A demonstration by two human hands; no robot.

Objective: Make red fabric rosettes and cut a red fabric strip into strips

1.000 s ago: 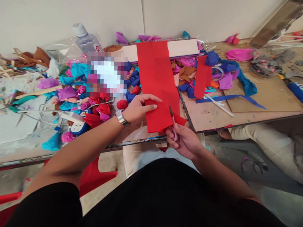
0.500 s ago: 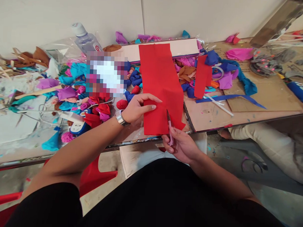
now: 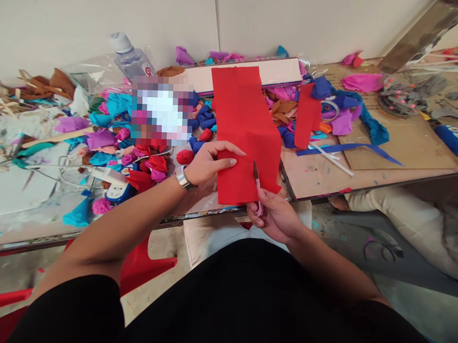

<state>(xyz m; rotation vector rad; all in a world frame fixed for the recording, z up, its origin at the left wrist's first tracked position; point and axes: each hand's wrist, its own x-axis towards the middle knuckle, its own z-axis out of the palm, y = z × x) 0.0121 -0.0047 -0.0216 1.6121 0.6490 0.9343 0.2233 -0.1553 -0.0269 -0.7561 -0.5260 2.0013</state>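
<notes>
A long red sheet (image 3: 241,107), of paper or thin cloth, stretches from the near table edge back over the scraps. My left hand (image 3: 210,163), with a metal band on the wrist, holds it by its left edge. Thumb and forefinger lie on top; the other fingers are hidden. My right hand (image 3: 276,215) is closed round the pink handles of a pair of scissors (image 3: 257,185). Their dark blades point away from me at the sheet's lower part, where a slit separates a flap on the right. The blades look nearly together.
Crumpled coloured pieces (image 3: 102,139) cover the table left of the sheet. Beyond them stand a clear bottle (image 3: 133,60) and a blurred bright patch. A narrow red strip (image 3: 306,119), a roll of tape (image 3: 331,111) and cardboard (image 3: 402,147) lie rightward. Another person's leg (image 3: 403,217) shows at right.
The scissors and my right hand have shifted very slightly away and to the right. My left hand stays in place on the red sheet.
</notes>
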